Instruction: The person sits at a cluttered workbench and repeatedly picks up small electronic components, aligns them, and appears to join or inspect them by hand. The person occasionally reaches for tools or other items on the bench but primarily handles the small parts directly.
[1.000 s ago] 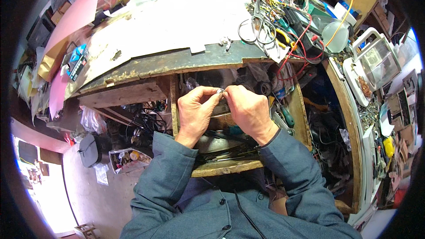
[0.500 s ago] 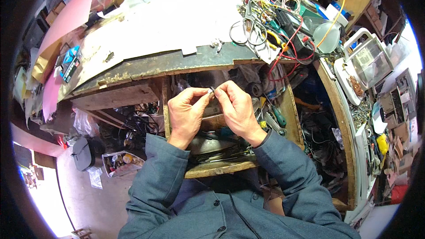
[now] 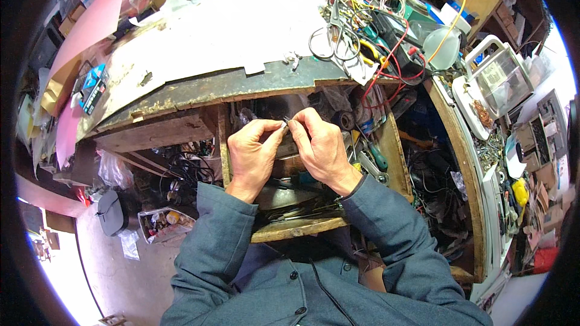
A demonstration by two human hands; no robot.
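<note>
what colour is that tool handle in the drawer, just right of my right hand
The handle is teal green, seen best in the head view.

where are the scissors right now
In the head view, the scissors lie on the bench beyond the right hand, by the right end of the white sheet, left of the yellow-and-black tool.

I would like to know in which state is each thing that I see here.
Left hand: fingertips pinched
Right hand: fingertips pinched, close to the left
Small part: held at the fingertips; too small to identify
Wooden drawer: pulled open, filled
White sheet: spread on the bench
Red test lead: loose, looping past the bench edge
Clear-lidded case: lid raised
</note>
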